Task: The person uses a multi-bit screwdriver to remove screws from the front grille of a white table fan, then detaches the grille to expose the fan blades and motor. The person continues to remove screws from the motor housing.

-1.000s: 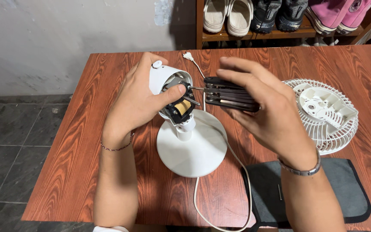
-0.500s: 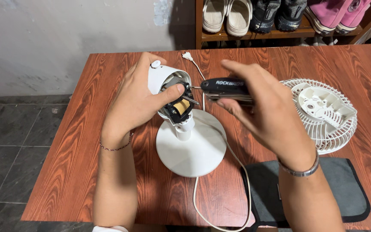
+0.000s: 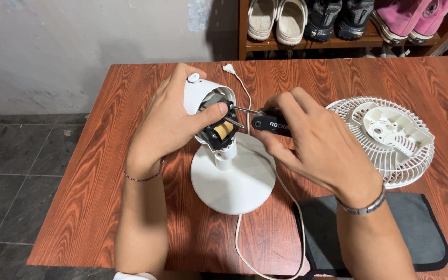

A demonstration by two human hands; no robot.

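Observation:
A small white desk fan stands on its round base (image 3: 233,179) in the middle of the wooden table (image 3: 94,202). Its grille is off and the black motor (image 3: 219,129) with a copper coil shows. My left hand (image 3: 169,122) wraps the white motor housing (image 3: 195,93) from the left, thumb on the motor's front. My right hand (image 3: 312,140) grips a black folding multi-tool (image 3: 268,123), whose thin metal bit reaches left into the motor's front. The fingers hide most of the tool.
The removed white fan grille (image 3: 390,137) lies flat at the right. A dark grey cloth mat (image 3: 405,233) lies near the front right edge. The fan's white cord (image 3: 286,197) runs over the table to the front. A shoe rack (image 3: 338,26) stands behind the table.
My right hand has closed tighter around the multi-tool and turned it, with the fingers now folded over it. The left hand and fan have stayed put.

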